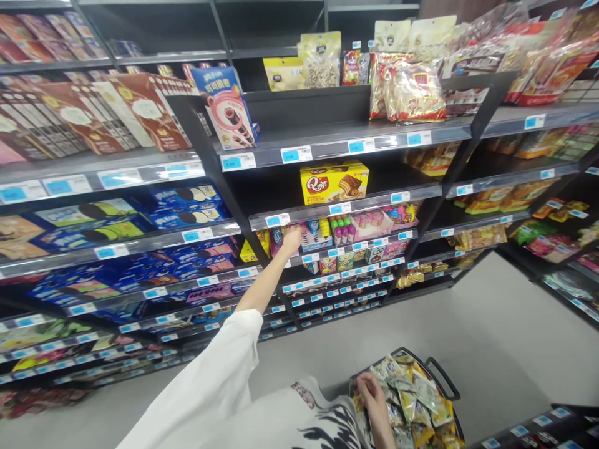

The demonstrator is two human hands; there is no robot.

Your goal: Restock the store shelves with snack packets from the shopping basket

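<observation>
My left hand [292, 237] reaches into a low shelf, among display boxes of small colourful items. Its fingers are small and blurred, so their grip does not show clearly. Immediately right of it stands a blue display box [316, 235] with yellow and blue pieces. Farther right are green-and-purple tubes [343, 231] and a pink display box [372, 222]. Low in the view, my right hand [371, 393] is curled at the left side of a dark basket [461, 430]. Yellow and green snack packets [416, 402] fill the basket; what the right fingers hold is hidden.
Above the left hand, a yellow cake box [334, 183] sits on a shelf. Blue cookie packs [187, 206] and brown boxes [145, 109] line the left shelves. Bagged snacks [414, 87] stand upper right. Grey floor [491, 337] stretches between the shelving units.
</observation>
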